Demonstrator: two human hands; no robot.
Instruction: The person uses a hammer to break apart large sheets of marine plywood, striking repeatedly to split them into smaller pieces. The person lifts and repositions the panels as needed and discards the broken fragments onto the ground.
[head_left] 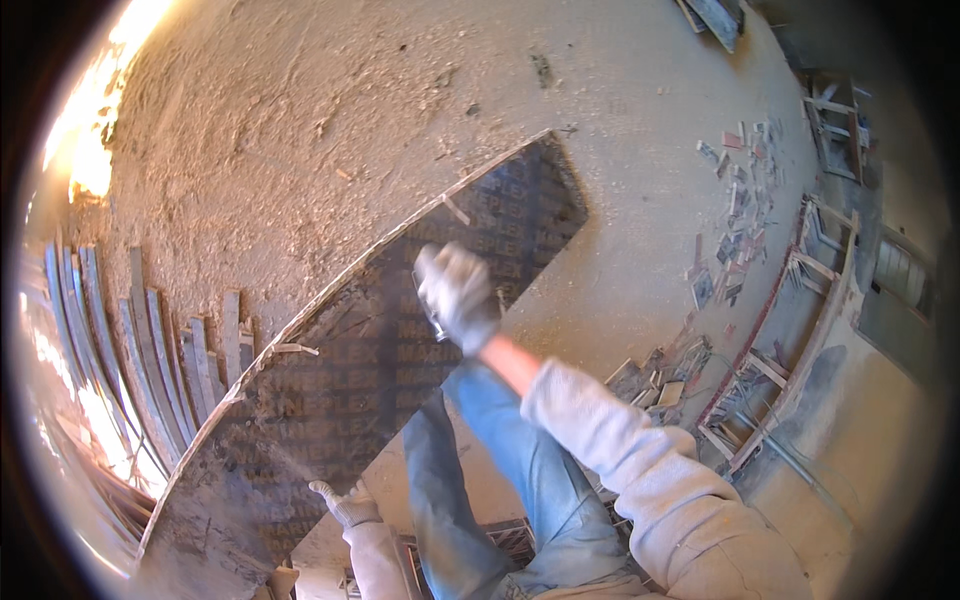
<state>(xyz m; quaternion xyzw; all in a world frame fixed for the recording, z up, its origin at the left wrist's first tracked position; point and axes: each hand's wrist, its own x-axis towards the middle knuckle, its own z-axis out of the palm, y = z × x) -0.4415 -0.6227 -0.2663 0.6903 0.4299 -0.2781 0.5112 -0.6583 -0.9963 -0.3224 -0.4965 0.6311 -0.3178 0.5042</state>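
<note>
A long dark plywood board (330, 400) with faded printing lies slantwise before me, its lower end near my left side. My right hand (458, 295), in a pale work glove, is closed above the board's middle. A bit of metal shows beside its fingers, but motion blur hides what the tool is. My left hand (347, 505), gloved too, is at the board's near edge, with a finger over the face and the rest of its grip partly hidden. Small wood slivers (296, 349) stick out along the board's far edge.
Several narrow planks (160, 350) lie on the left beside bright sunlight. Wood chips litter the sandy floor (300, 130). Broken pieces (735, 230) are scattered on the right, in front of a wooden frame (775, 365) by the wall. My legs (520, 450) are close to the board.
</note>
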